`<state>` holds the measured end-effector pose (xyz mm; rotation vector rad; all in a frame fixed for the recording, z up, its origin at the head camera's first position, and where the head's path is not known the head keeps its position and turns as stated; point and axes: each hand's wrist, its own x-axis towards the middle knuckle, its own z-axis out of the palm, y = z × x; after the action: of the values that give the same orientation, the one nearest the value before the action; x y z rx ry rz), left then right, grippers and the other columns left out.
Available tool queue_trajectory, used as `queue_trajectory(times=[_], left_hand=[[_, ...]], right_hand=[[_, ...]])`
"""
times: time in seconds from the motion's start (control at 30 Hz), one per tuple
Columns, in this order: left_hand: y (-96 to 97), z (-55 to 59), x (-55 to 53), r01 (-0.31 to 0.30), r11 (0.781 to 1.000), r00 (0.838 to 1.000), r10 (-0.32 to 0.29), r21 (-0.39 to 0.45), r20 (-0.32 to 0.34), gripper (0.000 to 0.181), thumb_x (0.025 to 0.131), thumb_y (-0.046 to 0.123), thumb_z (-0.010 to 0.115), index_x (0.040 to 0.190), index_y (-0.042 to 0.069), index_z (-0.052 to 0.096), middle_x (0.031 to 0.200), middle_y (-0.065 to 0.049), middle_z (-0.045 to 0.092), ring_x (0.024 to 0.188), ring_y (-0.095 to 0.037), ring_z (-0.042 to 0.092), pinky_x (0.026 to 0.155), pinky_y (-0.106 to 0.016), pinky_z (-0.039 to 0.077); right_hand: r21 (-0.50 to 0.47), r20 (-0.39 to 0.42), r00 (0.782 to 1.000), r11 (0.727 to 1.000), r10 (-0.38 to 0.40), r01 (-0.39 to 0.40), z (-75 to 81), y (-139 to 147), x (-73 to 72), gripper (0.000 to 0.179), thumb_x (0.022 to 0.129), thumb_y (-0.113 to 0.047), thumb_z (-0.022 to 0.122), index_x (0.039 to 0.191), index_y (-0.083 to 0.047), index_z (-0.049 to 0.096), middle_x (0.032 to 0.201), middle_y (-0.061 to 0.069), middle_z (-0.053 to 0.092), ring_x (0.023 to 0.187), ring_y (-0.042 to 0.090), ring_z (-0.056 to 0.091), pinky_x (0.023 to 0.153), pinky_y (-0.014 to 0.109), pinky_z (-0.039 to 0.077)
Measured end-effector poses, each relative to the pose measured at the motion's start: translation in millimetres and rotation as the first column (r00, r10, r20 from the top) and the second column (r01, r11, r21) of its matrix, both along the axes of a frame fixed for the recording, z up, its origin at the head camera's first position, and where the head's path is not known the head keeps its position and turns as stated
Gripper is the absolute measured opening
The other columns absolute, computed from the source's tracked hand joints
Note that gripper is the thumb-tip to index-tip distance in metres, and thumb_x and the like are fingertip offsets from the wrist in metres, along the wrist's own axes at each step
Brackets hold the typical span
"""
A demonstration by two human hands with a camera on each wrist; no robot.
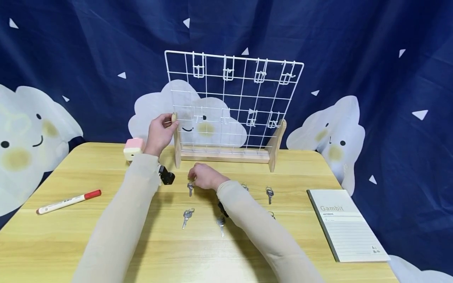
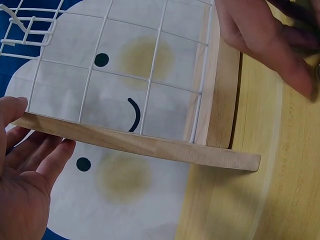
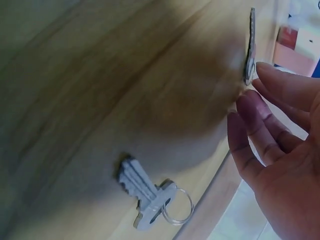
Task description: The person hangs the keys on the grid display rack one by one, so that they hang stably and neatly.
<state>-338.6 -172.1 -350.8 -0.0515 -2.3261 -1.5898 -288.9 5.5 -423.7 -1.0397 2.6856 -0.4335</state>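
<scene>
My left hand (image 1: 161,131) grips the left wooden upright (image 2: 125,142) of a stand that carries a white wire grid rack (image 1: 244,94). In the left wrist view the thumb lies on one side of the wood, the fingers on the other. Low over the table, my right hand (image 1: 206,176) pinches the ring end of a small silver key (image 1: 190,189). That key (image 3: 251,45) appears edge-on in the right wrist view, its ring partly hidden by the fingertips. Nearby on the table lie another key (image 1: 187,217) and a third key (image 1: 221,225), each with a ring.
White hooks (image 1: 228,74) hang on the grid in two rows. More keys (image 1: 269,194) lie right of the right forearm, some partly covered by it. A red-capped marker (image 1: 69,202) lies at left, a pink-and-white block (image 1: 133,148) behind the left wrist, a notebook (image 1: 348,226) at right.
</scene>
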Motion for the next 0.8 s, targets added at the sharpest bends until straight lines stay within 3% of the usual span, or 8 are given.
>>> queue_trajectory(times=[0.33, 0.5, 0.8], left_hand=[[2.3, 0.2, 0.4, -0.02, 1.0, 1.0, 0.02, -0.009, 0.003, 0.04, 0.099, 0.018, 0.061, 0.133, -0.002, 0.056, 0.129, -0.019, 0.059, 0.119, -0.029, 0.057, 0.1, -0.036, 0.05], [2.2, -0.2, 1.8, -0.029, 1.0, 1.0, 0.029, -0.012, 0.006, 0.04, 0.099, 0.018, 0.061, 0.133, -0.001, 0.057, 0.129, -0.018, 0.059, 0.118, -0.028, 0.058, 0.099, -0.036, 0.051], [-0.2, -1.7, 2.4, -0.025, 1.0, 1.0, 0.025, 0.002, 0.006, 0.041, 0.099, 0.018, 0.061, 0.134, -0.002, 0.056, 0.13, -0.02, 0.058, 0.119, -0.029, 0.057, 0.1, -0.036, 0.05]], right_hand=[[-0.01, -0.005, 1.0, 1.0, -0.015, 0.015, -3.3, 0, -1.8, 0.009, 0.087, -0.008, 0.074, 0.095, -0.011, 0.072, 0.091, -0.005, 0.057, 0.088, 0.009, 0.054, 0.081, 0.015, 0.047], [-0.05, 0.035, 0.999, 0.998, -0.035, 0.037, -5.8, 1, -2.9, 0.015, 0.088, 0.002, 0.068, 0.086, -0.013, 0.068, 0.083, -0.007, 0.062, 0.082, 0.007, 0.057, 0.074, 0.015, 0.048], [-0.122, 0.046, 0.999, 0.993, -0.003, 0.008, 4.9, 6, 0.4, 0.01, 0.09, -0.001, 0.068, 0.088, -0.011, 0.069, 0.084, -0.008, 0.065, 0.083, 0.006, 0.06, 0.078, 0.015, 0.05]])
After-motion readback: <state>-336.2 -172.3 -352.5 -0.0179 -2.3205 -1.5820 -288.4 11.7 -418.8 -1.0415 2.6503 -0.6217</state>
